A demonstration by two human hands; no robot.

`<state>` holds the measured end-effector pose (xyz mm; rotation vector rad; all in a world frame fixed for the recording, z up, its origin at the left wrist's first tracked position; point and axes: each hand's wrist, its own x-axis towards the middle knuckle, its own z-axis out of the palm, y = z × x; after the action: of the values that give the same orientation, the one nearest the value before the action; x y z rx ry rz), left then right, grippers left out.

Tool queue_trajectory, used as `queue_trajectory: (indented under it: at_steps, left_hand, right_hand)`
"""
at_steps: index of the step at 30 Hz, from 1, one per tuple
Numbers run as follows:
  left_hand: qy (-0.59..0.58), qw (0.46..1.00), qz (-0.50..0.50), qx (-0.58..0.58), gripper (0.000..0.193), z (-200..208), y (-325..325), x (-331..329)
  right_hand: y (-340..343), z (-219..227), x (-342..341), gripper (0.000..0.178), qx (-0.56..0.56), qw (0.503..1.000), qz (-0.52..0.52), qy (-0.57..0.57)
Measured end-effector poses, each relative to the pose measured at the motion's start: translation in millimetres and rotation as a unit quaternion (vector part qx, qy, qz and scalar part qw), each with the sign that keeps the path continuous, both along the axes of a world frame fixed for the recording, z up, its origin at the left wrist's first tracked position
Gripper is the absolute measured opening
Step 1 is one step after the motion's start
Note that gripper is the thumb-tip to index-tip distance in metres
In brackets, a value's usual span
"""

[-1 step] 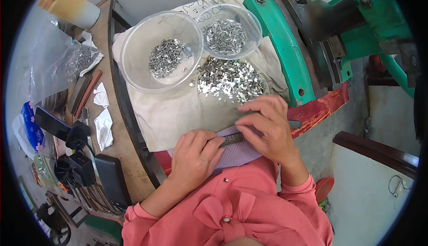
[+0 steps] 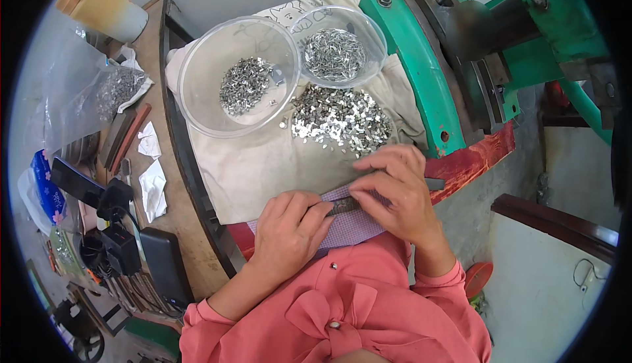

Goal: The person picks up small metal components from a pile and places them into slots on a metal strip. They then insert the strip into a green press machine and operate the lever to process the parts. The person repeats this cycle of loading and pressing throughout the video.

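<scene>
A narrow dark metal bar (image 2: 343, 205) lies on a purple checked cloth (image 2: 352, 228) in front of me. My left hand (image 2: 289, 231) is closed on its left end, thumb and index finger pressed together there. Over the bar's right part is my right hand (image 2: 398, 195), its index finger and thumb tips close together in a pinch. Anything between those tips is too small to make out. The bar's grey far end (image 2: 434, 183) shows past the right hand. Just beyond my hands is a loose pile of small shiny metal pieces (image 2: 339, 116) on a beige cloth.
Behind the pile stand two clear plastic bowls, a large one (image 2: 191, 109) and a smaller one (image 2: 380, 57), both holding small metal parts. A green press (image 2: 421, 80) is at the right. A wooden table (image 2: 187, 215) at the left carries bags, a phone and a yellow jug (image 2: 108, 11).
My right hand has shifted very slightly to the right along the bar. My left hand and the bar stay in place.
</scene>
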<state>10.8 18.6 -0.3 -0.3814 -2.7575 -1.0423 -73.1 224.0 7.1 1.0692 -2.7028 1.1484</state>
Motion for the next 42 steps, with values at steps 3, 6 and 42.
queue_trajectory:
  at_steps: [3, 6, 42]
  left_hand:
    - [0.009, 1.0, -0.007, -0.003, 0.028, 0.1, 5.1, -5.4]
    - [0.023, 1.0, -0.013, -0.01, 0.024, -2.1, 8.9, -7.7]
    - [0.003, 0.999, -0.033, -0.026, 0.025, -4.7, 16.4, -12.0]
  right_hand:
    - [7.5, 2.1, 10.3, 0.016, 0.006, 1.0, 0.011, -0.018]
    - [9.4, -2.6, 16.2, 0.016, 0.012, 0.999, 0.02, -0.03]
    - [8.4, -3.7, -3.7, 0.017, -0.038, 0.999, -0.01, -0.004]
